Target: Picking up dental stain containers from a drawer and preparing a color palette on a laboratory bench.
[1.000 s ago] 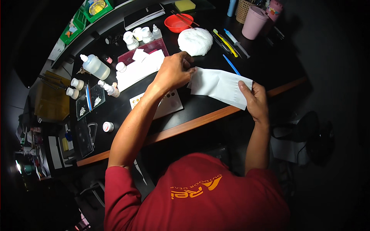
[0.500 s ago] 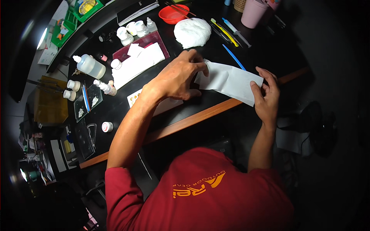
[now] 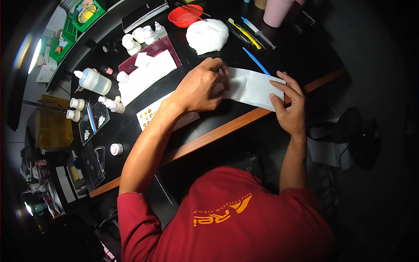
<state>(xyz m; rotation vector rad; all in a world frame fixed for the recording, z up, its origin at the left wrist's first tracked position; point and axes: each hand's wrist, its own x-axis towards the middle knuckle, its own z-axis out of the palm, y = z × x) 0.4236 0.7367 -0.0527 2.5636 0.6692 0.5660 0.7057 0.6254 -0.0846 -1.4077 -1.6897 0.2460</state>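
Observation:
A white folded sheet of paper (image 3: pixel 250 86) spans my two hands above the near edge of the black desk. At its left end my left hand (image 3: pixel 204 85) is closed, fingers curled at the paper; the fingertips are partly hidden. My right hand (image 3: pixel 290 104) grips the other end, thumb on the near face and fingers along the upper edge. Beyond the paper lies a slim blue stick-like tool (image 3: pixel 255 60). Partly under my left forearm is a white card (image 3: pixel 145 117) with rows of small yellowish-brown round pieces.
A white wad (image 3: pixel 207 36), a red bowl (image 3: pixel 185 16), a yellow-handled brush (image 3: pixel 244 33), a syringe (image 3: pixel 259 33) and a pink cup (image 3: pixel 278 13) stand beyond. Left are white paper on a maroon board (image 3: pixel 174 49), a clear bottle (image 3: pixel 94 82) and a small jar (image 3: pixel 116 149). Wooden trim (image 3: pixel 227 125) edges the desk.
My left fingers have drawn in closer at the paper's left end. My right fingers have shifted on the paper. The whole scene has slid slightly left in the picture.

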